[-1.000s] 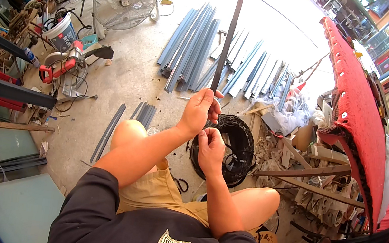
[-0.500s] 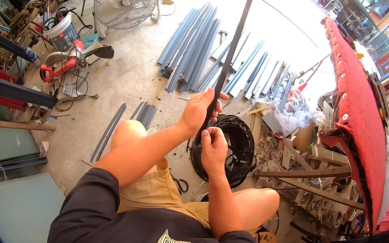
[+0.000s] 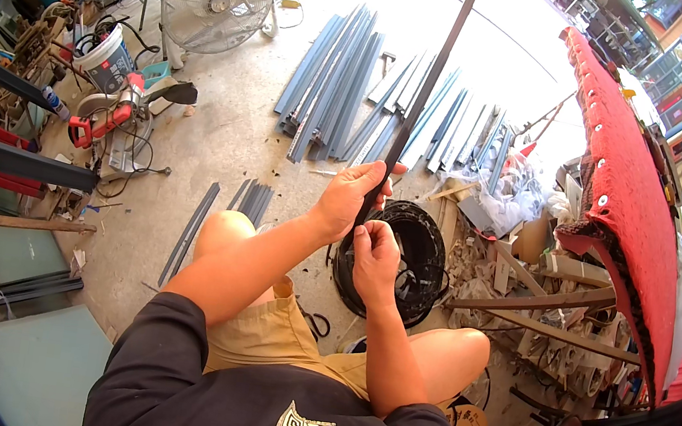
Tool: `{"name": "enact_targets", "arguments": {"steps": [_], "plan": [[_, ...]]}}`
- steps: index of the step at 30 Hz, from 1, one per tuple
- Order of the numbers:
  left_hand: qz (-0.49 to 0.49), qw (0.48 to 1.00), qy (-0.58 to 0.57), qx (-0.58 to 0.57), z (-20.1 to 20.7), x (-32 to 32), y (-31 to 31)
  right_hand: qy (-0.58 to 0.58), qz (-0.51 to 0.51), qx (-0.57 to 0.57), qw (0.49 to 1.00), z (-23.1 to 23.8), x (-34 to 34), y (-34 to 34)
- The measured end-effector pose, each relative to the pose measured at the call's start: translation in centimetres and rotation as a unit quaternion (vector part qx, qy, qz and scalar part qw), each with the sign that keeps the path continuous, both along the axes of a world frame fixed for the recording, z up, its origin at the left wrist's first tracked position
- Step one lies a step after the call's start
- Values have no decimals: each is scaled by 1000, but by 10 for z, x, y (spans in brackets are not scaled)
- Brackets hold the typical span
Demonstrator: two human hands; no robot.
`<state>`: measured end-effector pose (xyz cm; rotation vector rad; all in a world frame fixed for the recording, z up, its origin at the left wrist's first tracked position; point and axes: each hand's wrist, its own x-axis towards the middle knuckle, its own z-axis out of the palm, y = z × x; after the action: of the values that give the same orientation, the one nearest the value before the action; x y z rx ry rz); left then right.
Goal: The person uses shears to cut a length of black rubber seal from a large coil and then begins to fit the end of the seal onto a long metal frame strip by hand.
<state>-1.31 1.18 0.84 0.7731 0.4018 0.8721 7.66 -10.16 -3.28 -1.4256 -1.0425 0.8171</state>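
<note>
A long, thin, dark metal profile (image 3: pixel 432 87) slants up and away from me, its far end running out of the top of the view. My left hand (image 3: pixel 349 195) is wrapped round it near its lower end, with some fingertips showing on the far side. Just below, my right hand (image 3: pixel 375 256) is closed in a pinch at the profile's near end, thumb on top. Whether a small piece sits in that pinch is hidden. Under and beyond my hands stands a round black bucket (image 3: pixel 425 297) with dark contents I cannot make out.
Bundles of grey-blue profiles (image 3: pixel 323 90) lie ahead, shorter ones (image 3: pixel 255 200) nearer on the left. A fan (image 3: pixel 218 3) and a red power saw (image 3: pixel 103 126) stand at left. Scrap (image 3: pixel 485 292) and a red padded cover (image 3: pixel 620 189) fill the right. Glass panes (image 3: pixel 37 363) lie lower left.
The profile's far end has swung to the right, so it leans more. My left hand has turned slightly with it; my right hand stays almost in place.
</note>
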Motion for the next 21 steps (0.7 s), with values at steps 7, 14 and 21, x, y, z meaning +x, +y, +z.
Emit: {"name": "enact_targets", "arguments": {"steps": [7, 14, 21], "plan": [[31, 999, -30, -8, 1, -7, 7, -9, 11, 11, 1000, -7, 1, 4], [147, 986, -74, -33, 12, -26, 30, 74, 142, -83, 984, -66, 16, -27], [176, 983, -47, -29, 11, -27, 29, 112, 124, -57, 984, -74, 15, -35]]}}
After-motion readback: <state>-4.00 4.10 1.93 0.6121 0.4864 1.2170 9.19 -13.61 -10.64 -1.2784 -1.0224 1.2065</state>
